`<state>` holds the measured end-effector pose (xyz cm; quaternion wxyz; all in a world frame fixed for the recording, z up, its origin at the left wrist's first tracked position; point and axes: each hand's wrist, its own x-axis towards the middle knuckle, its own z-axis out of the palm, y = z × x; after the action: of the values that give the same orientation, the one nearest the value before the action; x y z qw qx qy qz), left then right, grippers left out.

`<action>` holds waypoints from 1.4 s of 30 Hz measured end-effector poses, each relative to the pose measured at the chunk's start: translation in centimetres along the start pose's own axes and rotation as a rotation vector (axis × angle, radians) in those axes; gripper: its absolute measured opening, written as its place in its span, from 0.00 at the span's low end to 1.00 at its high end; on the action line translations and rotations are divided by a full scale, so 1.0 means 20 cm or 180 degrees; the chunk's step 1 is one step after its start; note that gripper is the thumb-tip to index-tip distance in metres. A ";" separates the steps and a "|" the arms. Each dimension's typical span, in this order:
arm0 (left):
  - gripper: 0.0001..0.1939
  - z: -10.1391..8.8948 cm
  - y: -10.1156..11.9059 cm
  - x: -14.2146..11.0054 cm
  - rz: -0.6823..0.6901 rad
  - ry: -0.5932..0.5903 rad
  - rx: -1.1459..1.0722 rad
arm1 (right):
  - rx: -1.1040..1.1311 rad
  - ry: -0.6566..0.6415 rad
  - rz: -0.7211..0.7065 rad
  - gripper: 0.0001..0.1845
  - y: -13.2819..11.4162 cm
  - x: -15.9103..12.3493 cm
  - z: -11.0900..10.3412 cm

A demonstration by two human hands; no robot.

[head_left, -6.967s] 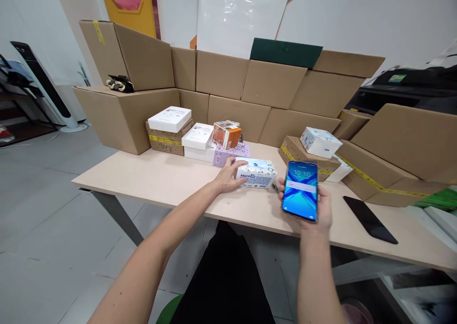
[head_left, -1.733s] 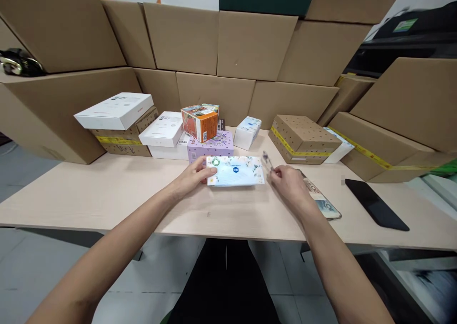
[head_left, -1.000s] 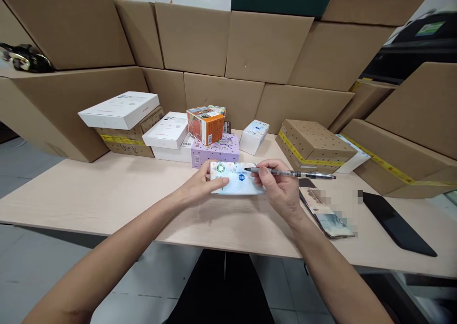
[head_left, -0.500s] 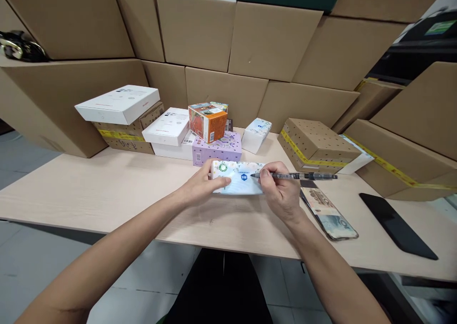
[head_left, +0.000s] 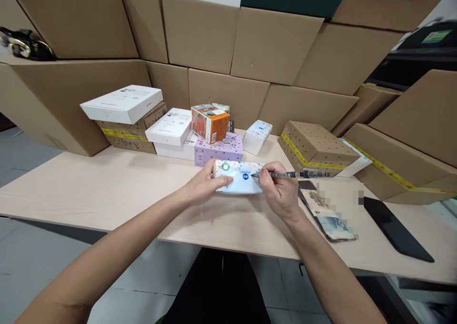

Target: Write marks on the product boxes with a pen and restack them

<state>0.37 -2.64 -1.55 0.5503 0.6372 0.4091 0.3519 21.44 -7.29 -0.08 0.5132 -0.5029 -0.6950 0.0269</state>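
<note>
A soft rectangular tissue pack [head_left: 238, 184], its pale blue film glossy and printed with small flowers, lies between two bare hands on a smooth, pale wood-grain bench [head_left: 153, 183]. The left hand [head_left: 205, 185] is partly curled around the pack's left end, thumb pressed flat on top and fingers behind. The right hand [head_left: 280, 190] is closed in a writing grip on a slim pen [head_left: 309, 174], mostly clear plastic with a dark end; its tip points left over the pack's blue emblem, though whether it touches cannot be told. Just beyond the hands sits a lilac patterned box [head_left: 218, 152] with a glossy orange carton [head_left: 210, 125] tilted on top. A second tissue pack [head_left: 255, 138] stands past the right hand, left of a brown speckled cardboard box [head_left: 317, 145] banded with yellow tape. Near the right wrist lies a flat slab printed like banknotes [head_left: 326, 212]; farther right, a smooth black slab [head_left: 396, 228].
</note>
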 end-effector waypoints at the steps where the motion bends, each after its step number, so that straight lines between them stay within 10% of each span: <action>1: 0.29 0.00 0.00 0.00 0.0005 0.0011 0.0017 | 0.0007 0.0004 -0.0008 0.09 0.00 0.00 0.00; 11: 0.30 0.00 0.01 -0.01 -0.0074 0.0005 0.0047 | 0.0261 0.0036 -0.0287 0.08 0.02 0.01 0.00; 26: 0.29 -0.01 0.02 -0.01 -0.0107 0.0174 0.0101 | 0.1497 0.0750 0.1266 0.14 0.12 0.09 -0.13; 33: 0.28 -0.01 -0.01 0.00 -0.0032 0.0350 0.0127 | -0.1672 -0.1986 0.2049 0.12 0.31 0.10 -0.25; 42: 0.27 -0.02 -0.04 0.02 0.0098 0.0483 0.0008 | -0.2108 -0.2020 0.1896 0.18 0.24 0.07 -0.19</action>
<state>0.02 -2.00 -2.26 0.5115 0.6156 0.4402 0.4070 27.59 -5.75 0.06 0.0627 -0.7798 -0.6146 0.1012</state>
